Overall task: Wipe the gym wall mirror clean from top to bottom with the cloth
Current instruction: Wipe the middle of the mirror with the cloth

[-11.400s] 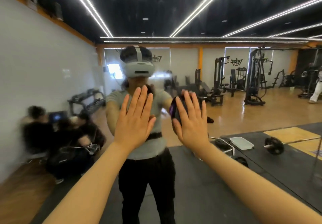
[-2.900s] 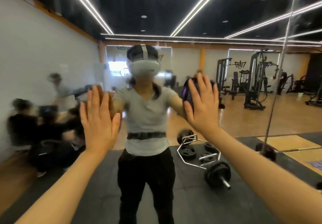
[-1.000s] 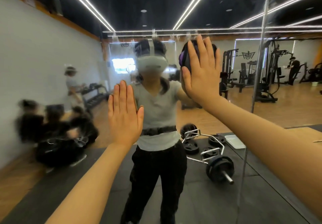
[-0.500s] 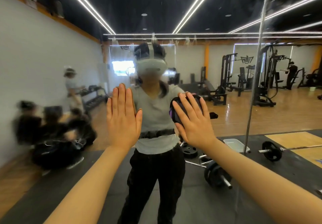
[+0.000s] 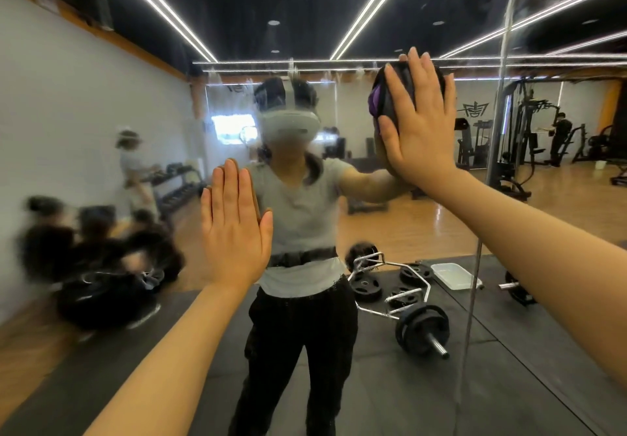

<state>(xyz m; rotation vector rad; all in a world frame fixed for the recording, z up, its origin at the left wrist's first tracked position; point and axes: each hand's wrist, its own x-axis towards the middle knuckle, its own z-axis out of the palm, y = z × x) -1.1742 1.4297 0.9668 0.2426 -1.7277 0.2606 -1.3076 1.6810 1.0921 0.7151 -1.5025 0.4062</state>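
Gym lights run in long white lines across the black ceiling, and all of it shows in the big wall mirror [image 5: 390, 225] that fills the view. Up at about one o'clock, the right hand [image 5: 419, 130] presses a dark cloth [image 5: 390, 94] flat on the glass. Its fingers [image 5: 400, 93] are straight and a little spread, laid over the cloth. A bit of purple peeks out at the cloth's left edge. At about nine o'clock from the middle, lower than the right hand, the left hand [image 5: 235, 232] is flat against the mirror with its fingers [image 5: 230, 191] straight and close together, holding nothing. In the glass stands the person's own reflection, in a grey shirt and black trousers with a headset on. Down at about five o'clock a barbell [image 5: 420, 328] with black plates lies on the dark floor mat [image 5: 390, 398], next to a metal frame bar. A thin seam [image 5: 488, 178] in the mirror runs down on the right side. Weight machines [image 5: 515, 137] stand at about three o'clock.
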